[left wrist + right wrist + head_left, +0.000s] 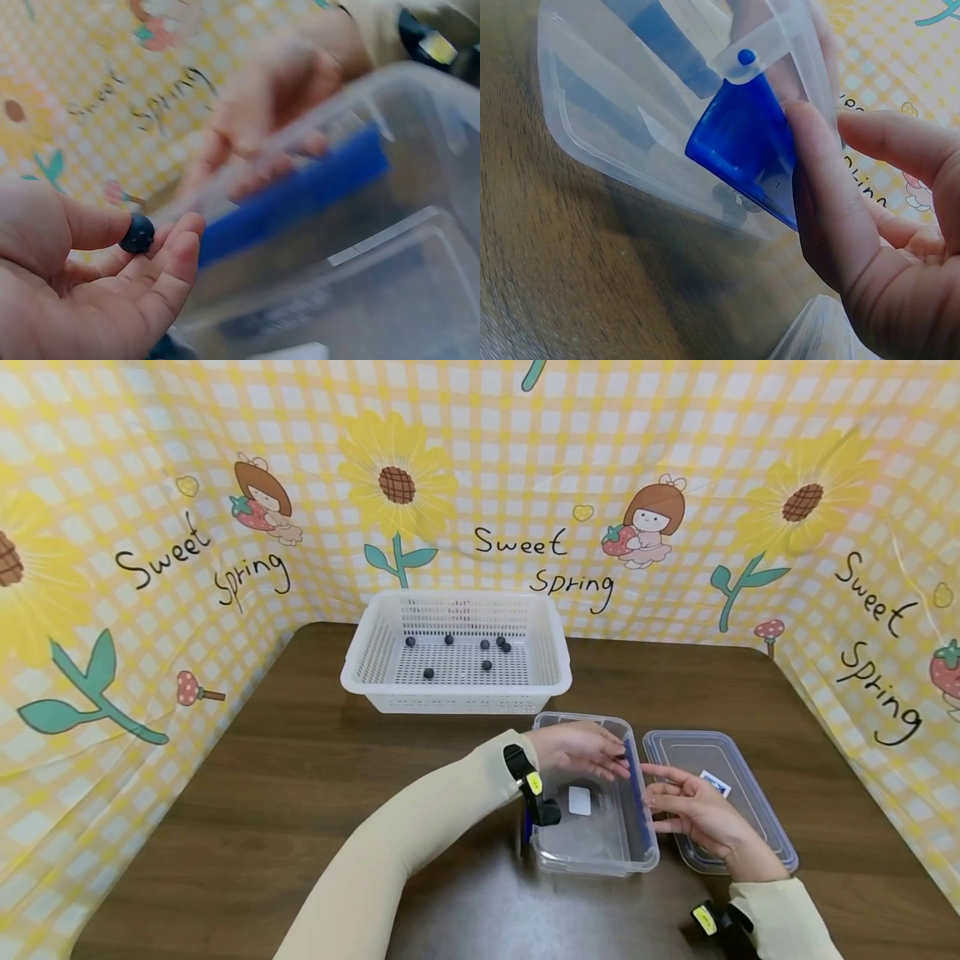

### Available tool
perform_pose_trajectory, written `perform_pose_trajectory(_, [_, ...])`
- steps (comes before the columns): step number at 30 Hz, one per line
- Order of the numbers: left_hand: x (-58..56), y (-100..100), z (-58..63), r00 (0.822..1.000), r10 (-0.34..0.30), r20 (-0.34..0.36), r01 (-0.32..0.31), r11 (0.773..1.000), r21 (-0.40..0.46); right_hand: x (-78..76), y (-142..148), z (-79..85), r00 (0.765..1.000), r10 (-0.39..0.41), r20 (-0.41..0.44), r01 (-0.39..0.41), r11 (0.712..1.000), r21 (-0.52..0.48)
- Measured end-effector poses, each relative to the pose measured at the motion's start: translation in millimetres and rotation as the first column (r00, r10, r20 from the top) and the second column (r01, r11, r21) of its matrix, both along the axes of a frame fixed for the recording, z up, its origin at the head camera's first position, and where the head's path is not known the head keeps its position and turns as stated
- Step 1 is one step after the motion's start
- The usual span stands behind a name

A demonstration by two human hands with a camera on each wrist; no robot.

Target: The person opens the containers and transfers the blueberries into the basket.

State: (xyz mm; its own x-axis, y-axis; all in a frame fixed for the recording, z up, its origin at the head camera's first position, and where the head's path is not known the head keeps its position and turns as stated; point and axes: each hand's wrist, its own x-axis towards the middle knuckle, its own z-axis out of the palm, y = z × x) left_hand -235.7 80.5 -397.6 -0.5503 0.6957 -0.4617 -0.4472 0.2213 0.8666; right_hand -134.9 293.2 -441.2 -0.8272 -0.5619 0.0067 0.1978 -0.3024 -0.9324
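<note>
Over the clear plastic box (585, 856), my left hand (579, 748) reaches in at the right wall. It pinches a small dark blueberry (137, 233) between thumb and fingers, near the inside of a blue side latch (300, 199). Outside that same wall is my right hand (701, 814), fingers loosely extended. In the right wrist view its thumb (825, 187) lies along the hanging blue latch (746, 142), and another finger points to the rim. A white label (579, 800) shows at the box's floor.
A white perforated basket (457, 690) stands behind the box, with several blueberries (428, 673) spread over its bottom. Right of the box lies its clear lid (757, 814) with a bluish edge. Patterned yellow cloth (525, 485) surrounds the brown wooden table (300, 777).
</note>
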Motion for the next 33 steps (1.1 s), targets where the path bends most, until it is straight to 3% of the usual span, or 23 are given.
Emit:
perform_pose_trajectory(11, [-22.3,-24.8,32.7,0.994,0.101,-0.032,-0.098,0.990,0.097,-0.3,0.0,0.5,1.000,-0.014,0.007,0.014,1.000,0.023])
perform_pose_trajectory(20, [-47.0,-58.6,57.1,0.977,0.202,-0.070,-0.190,0.970,0.149,0.2,0.4,0.4,1.000,-0.016,0.000,0.016,1.000,0.023])
perform_pose_trajectory(26, [-70.0,-87.2,59.1,0.939,0.339,-0.063,-0.324,0.930,0.172,-0.1,0.5,1.2,1.000,-0.022,-0.006,0.022,0.999,0.042])
perform_pose_trajectory(33, [-93.8,-125.2,63.2,0.875,0.485,-0.018,-0.473,0.861,0.188,0.5,-0.6,0.2,1.000,-0.023,0.007,0.023,0.999,0.036])
